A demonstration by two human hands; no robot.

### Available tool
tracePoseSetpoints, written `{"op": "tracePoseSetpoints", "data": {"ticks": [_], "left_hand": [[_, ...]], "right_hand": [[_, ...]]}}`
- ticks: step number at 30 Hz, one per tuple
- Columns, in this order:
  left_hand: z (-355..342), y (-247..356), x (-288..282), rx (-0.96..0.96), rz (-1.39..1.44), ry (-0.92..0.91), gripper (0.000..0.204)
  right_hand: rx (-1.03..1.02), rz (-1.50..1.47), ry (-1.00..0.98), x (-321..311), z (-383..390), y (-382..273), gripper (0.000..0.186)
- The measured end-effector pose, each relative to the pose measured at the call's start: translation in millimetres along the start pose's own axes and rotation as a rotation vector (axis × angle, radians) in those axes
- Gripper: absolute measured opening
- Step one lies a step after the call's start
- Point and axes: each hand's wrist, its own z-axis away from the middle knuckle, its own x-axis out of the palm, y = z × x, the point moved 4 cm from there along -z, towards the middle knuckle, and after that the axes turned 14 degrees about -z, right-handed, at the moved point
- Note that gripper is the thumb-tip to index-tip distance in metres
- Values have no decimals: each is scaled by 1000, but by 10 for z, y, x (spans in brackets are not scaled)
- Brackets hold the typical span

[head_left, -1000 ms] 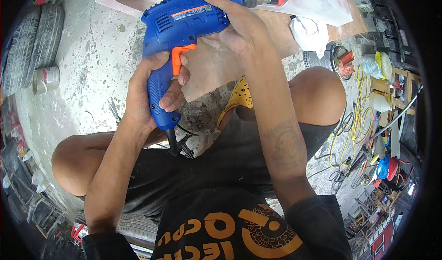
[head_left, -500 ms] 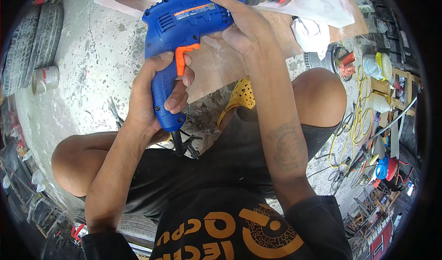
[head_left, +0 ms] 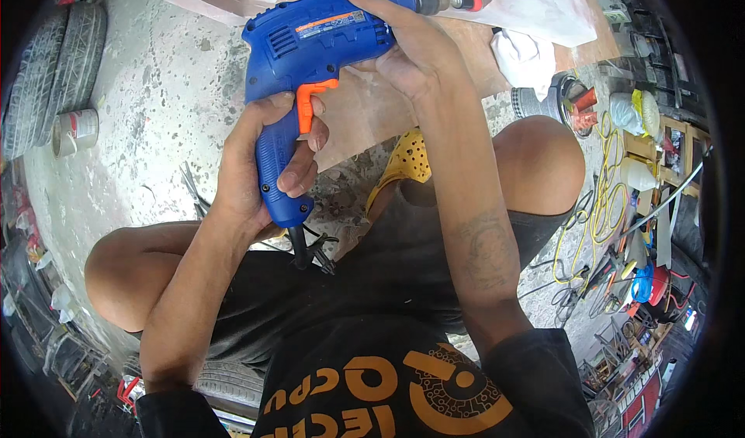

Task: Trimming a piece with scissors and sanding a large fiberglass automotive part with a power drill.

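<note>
L hand [head_left: 242, 162] is curled firmly round the handle of the blue drill [head_left: 310, 31]; R hand [head_left: 415, 58] cups its front end, thumb on top. Drill is upper ctr of frame, nose pointing R. White moulded panel [head_left: 543, 7] spans frame top, brown sheet [head_left: 372, 120] just below it; tyres [head_left: 77, 65] upper L. White cloth [head_left: 524, 58] upper R, by the panel's edge; yellow shoe [head_left: 407, 159] nr mid-frame. Smaller: black cord [head_left: 298, 244] at handle base, orange trigger [head_left: 308, 104] w/ a fingertip beside it (can't tell if pressed), red-tipped bit [head_left: 467, 2]. Vs 1 sec ago: drill, bit + cord slightly further R; both hands' grip unchanged.
</note>
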Motion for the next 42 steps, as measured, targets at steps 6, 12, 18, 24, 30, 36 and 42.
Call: {"op": "tracePoseSetpoints", "data": {"ticks": [6,12,18,24,30,36,42], "left_hand": [[7,-13,-15,-1,28,-19,37],[20,-15,-21,9,21,-15,38],[36,2,-20,0,-26,-55,37],[41,15,9,-8,-21,-46,36],[30,11,6,-5,-45,-23,36],[35,24,9,-8,-25,-29,36],[40,0,-2,1,-15,-50,37]], "right_hand": [[7,26,63,-8,29,-2,33],[-86,73,8,18,20,34,42],[-109,78,41,59,69,-18,43],[-11,54,34,11,40,-35,30],[-16,29,17,-12,-10,-15,28],[-6,30,2,20,16,-20,29],[-40,67,30,42,59,-46,29]]}}
